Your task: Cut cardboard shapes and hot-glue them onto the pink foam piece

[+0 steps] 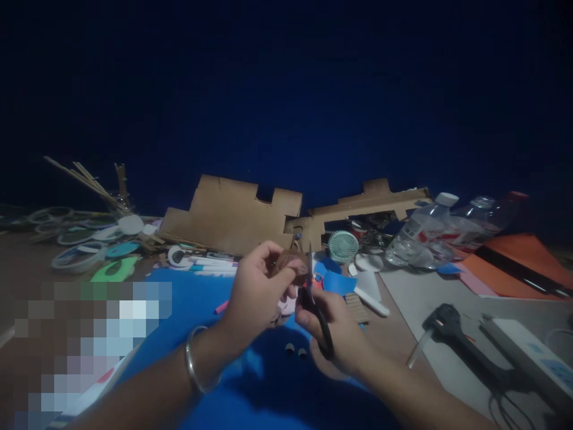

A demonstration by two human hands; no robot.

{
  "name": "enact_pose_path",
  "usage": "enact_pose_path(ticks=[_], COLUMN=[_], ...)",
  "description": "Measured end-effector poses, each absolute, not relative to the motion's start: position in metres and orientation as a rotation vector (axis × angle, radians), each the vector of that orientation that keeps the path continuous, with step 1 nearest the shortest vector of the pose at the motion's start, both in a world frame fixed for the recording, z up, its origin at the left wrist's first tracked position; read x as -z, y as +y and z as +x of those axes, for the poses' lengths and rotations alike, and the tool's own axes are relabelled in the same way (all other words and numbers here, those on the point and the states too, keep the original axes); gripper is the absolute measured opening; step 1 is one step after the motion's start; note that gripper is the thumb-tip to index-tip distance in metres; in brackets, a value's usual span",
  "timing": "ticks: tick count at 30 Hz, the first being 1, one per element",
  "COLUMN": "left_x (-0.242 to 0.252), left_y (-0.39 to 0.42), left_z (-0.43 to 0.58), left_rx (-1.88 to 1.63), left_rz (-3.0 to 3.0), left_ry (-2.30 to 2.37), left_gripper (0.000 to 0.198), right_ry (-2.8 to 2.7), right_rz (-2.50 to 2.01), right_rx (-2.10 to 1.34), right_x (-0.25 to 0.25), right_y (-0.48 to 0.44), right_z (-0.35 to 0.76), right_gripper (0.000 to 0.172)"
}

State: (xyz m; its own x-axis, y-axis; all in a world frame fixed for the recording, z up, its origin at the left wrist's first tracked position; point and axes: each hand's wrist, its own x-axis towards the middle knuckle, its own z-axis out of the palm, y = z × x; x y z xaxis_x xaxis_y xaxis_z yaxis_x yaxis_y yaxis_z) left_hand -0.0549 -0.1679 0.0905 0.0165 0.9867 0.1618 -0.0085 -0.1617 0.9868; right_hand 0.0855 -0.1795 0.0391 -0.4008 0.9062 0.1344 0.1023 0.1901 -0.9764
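The left hand (pixel 257 286) closes its grip on a small brown piece (pixel 290 263), edge offered to the blades for cutting. The right hand (pixel 340 334) has its grip shut through the scissors (pixel 316 298), just right of the piece. Below both grips, a blue sheet (pixel 192 310) covers the worktop (pixel 394 334).

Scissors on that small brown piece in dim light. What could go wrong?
1. The left hand pinches the brown piece right beside the scissors in the right hand: fingers could get nicked.
2. Light is dim, so the cut may wander.
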Motion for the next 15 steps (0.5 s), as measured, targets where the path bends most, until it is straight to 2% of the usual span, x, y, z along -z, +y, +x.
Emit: enact_pose_path(ticks=[5,15], left_x=[-0.0884,-0.0851], left_y=[-0.1707,-0.1726], left_z=[-0.0523,-0.0503], left_rx=[-1.341,-1.334], left_rz=[1.262,1.216], left_ry=[1.073,1.027], left_gripper=[0.014,0.015], right_ry=[-1.692,-1.683], right_rz=[-0.899,-0.872], right_rx=[-1.279,-1.293], right_x=[-0.0405,-0.0443], right_y=[-0.1792,-0.1794], right_z=[0.0861,0.0881], right_gripper=[0.039,0.034])
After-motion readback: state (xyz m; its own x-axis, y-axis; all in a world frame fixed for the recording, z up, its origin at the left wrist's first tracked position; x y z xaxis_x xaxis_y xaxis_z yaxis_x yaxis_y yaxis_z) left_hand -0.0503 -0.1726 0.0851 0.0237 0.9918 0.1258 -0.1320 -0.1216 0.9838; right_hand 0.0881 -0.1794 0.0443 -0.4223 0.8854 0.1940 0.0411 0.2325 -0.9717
